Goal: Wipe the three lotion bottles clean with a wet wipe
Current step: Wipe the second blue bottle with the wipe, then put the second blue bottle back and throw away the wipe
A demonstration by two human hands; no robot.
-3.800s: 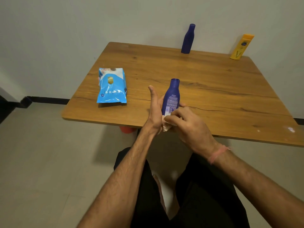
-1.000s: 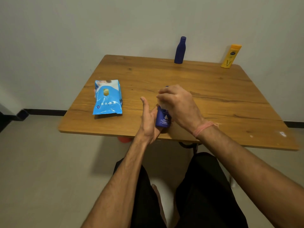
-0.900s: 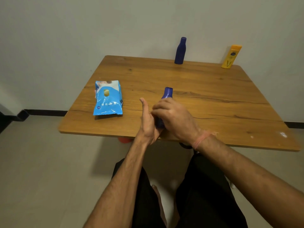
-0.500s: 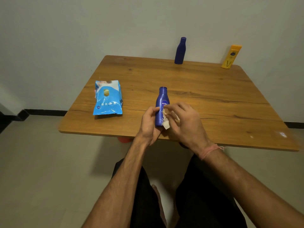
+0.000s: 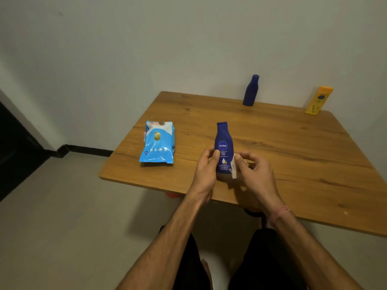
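A dark blue plastic lotion bottle (image 5: 224,149) stands upright between the hands, long axis vertical. The left hand (image 5: 206,168) grips its side; the right hand (image 5: 254,170) pinches a white wet wipe (image 5: 234,167) against its other side.

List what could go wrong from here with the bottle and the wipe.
1. The blue Nivea bottle stands upright near the table's front edge, held by the left hand low on one side only; a sideways push from the wipe may tip it or slide it off.
2. The right hand pinches the wet wipe by a small bunch, so it could slip out mid-stroke.
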